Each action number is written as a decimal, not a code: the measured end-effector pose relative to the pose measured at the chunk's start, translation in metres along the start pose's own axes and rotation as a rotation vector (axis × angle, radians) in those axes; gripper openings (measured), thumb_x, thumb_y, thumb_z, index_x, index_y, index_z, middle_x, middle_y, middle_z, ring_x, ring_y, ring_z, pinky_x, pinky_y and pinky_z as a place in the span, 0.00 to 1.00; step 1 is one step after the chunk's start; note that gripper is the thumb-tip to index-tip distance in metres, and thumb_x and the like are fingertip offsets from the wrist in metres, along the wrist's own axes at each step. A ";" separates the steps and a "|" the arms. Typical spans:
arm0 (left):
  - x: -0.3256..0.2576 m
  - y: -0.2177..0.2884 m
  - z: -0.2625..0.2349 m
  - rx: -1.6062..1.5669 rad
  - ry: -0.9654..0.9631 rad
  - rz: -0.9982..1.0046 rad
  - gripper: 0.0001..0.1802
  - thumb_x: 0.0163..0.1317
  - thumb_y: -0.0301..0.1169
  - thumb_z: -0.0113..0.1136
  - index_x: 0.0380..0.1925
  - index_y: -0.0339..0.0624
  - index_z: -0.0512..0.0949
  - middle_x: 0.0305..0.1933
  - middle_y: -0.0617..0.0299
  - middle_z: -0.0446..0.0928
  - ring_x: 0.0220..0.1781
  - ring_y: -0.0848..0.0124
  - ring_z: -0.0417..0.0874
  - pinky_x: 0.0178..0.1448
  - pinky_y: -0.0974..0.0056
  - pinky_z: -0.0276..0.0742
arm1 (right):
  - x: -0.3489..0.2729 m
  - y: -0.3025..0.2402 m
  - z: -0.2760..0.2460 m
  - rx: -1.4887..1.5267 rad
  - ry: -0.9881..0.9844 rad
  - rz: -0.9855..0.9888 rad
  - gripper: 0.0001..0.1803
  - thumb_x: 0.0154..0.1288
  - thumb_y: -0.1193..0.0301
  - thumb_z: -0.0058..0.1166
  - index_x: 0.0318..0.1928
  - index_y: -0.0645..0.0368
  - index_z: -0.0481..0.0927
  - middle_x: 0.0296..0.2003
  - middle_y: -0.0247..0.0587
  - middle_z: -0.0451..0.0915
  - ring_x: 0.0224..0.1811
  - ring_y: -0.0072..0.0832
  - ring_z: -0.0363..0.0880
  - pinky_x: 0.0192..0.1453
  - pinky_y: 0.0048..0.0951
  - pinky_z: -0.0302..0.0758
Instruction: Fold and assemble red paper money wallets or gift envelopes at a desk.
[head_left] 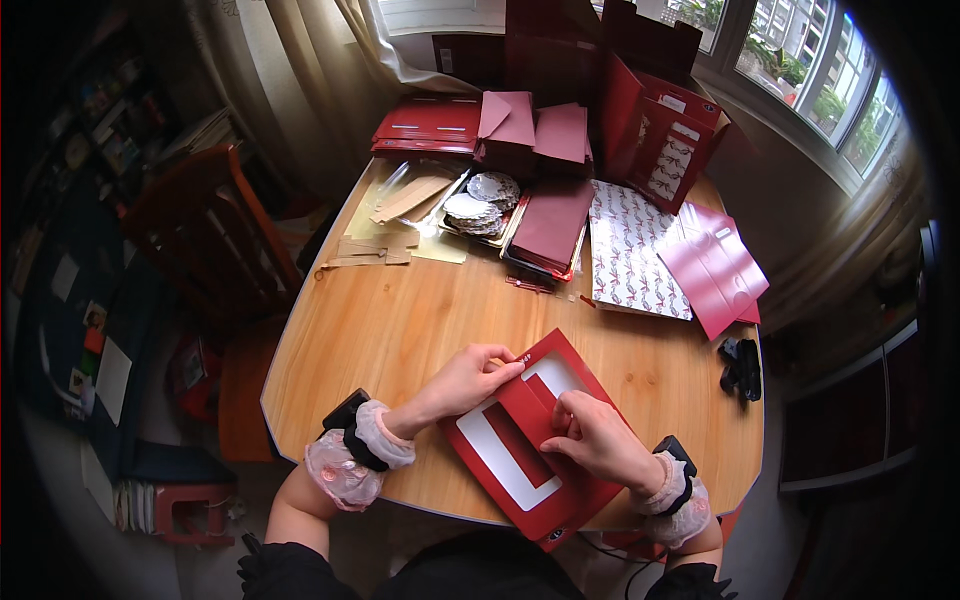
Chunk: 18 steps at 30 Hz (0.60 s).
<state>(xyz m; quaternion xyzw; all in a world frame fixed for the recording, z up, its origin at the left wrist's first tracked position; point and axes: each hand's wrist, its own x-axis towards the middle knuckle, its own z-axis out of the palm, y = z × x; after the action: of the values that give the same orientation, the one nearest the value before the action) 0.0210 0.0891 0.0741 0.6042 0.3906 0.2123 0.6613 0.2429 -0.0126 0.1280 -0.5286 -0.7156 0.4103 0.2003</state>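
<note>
A flat red cardboard box lies aslant at the table's near edge. White shows through its two cut-out openings, one long and L-shaped, the other towards the far end. My left hand is closed at the box's far left edge, with thumb and fingertips pinching the card there. Over the middle of the box, my right hand is curled, its thumb and forefinger pressed together. Whether anything is between those fingers is hidden. Both wrists wear pink frilly cuffs with black straps.
Along the back stand red folded boxes, pink envelopes and a tall red carton. Nearer are round patterned cards, tan paper strips, a dark red card stack, a patterned sheet, pink sheets and a black object.
</note>
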 end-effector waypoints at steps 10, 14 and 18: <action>0.000 0.000 -0.001 0.009 -0.039 0.004 0.13 0.75 0.36 0.56 0.45 0.36 0.80 0.33 0.61 0.86 0.33 0.79 0.83 0.35 0.74 0.77 | 0.006 0.001 -0.001 0.247 -0.013 0.109 0.12 0.63 0.73 0.66 0.34 0.65 0.76 0.25 0.41 0.79 0.27 0.26 0.78 0.33 0.29 0.75; -0.001 0.001 0.000 0.011 -0.033 -0.009 0.13 0.75 0.36 0.56 0.45 0.36 0.80 0.33 0.61 0.86 0.33 0.80 0.83 0.34 0.73 0.76 | 0.004 0.009 -0.008 0.090 0.279 0.030 0.03 0.64 0.79 0.59 0.36 0.65 0.78 0.27 0.45 0.82 0.29 0.33 0.82 0.35 0.30 0.78; 0.000 -0.002 0.001 0.008 -0.019 0.030 0.13 0.75 0.36 0.56 0.45 0.37 0.79 0.33 0.62 0.86 0.32 0.80 0.83 0.34 0.73 0.76 | 0.002 0.010 -0.008 -0.145 0.300 -0.017 0.04 0.62 0.76 0.61 0.36 0.64 0.80 0.30 0.48 0.84 0.33 0.43 0.84 0.39 0.37 0.79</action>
<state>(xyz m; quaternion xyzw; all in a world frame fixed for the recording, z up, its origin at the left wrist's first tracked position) 0.0214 0.0884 0.0726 0.6148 0.3760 0.2149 0.6592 0.2538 -0.0063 0.1242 -0.5909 -0.7099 0.2723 0.2696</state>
